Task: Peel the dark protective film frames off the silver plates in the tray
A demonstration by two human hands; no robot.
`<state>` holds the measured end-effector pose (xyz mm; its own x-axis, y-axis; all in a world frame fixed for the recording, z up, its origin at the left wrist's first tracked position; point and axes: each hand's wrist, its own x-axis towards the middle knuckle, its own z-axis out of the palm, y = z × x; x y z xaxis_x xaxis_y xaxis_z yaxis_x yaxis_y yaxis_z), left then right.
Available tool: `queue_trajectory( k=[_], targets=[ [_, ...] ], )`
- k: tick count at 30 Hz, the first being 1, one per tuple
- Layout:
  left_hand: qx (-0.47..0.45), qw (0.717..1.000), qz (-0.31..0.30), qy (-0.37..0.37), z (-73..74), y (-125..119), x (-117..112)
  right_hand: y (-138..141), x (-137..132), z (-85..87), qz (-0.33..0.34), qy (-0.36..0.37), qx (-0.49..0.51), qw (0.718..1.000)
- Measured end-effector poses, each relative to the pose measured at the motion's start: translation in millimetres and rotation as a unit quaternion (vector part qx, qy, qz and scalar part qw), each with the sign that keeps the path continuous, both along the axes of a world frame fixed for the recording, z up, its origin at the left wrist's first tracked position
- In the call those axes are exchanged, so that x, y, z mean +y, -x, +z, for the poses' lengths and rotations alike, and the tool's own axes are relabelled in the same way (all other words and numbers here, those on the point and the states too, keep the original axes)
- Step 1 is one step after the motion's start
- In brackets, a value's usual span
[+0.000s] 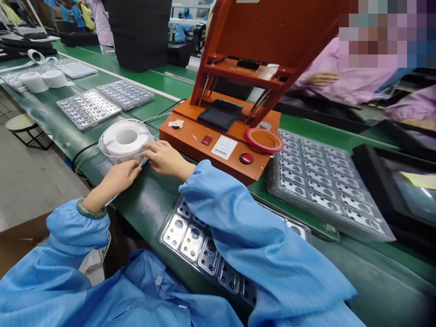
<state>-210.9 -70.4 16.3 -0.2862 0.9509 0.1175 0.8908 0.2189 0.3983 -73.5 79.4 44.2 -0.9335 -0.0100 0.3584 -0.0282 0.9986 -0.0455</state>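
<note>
The person is leaning over a green bench (151,200) with 2 blue-sleeved arms reaching forward, the forearms angled inward so that the hands are nearly meeting. The left hand (116,179) is lying low with its fingers (133,166) bunched together over a pale strip (146,161), though I cannot tell whether they are pinching it. The right hand (165,159) is reaching across from the other side, its fingers (150,147) extended, slightly parted and touching the lower edge of a white roll (124,140). That roll is sitting on the bench just beyond both hands, and the strip is running under the left hand and down past its wrist. An orange press (218,138) is standing just beside the right hand, and a metal tray (190,240) is lying under the right forearm. Farther right, a larger tray (327,184) is resting on the bench, and a co-worker's pink sleeve (340,84) is showing beyond the press.
</note>
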Motion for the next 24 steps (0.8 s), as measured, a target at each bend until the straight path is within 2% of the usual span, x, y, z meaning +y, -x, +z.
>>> queue_trajectory(
  k=[13, 19, 24],
  targets=[
    [-0.087, 0.992, 0.086, -0.031, 9.5, 3.4, 8.8, 21.7, 4.3, -2.4, 0.004, 0.049, 0.044, 0.998],
    [-0.136, 0.987, 0.076, -0.036, 11.3, 8.1, 13.2, 22.3, 11.2, -13.4, -0.009, 0.069, 0.072, 0.995],
    [-0.156, 0.986, 0.053, -0.04, 13.3, 14.0, 14.8, 17.9, 14.0, -17.4, 0.003, 0.057, 0.093, 0.994]
  ],
)
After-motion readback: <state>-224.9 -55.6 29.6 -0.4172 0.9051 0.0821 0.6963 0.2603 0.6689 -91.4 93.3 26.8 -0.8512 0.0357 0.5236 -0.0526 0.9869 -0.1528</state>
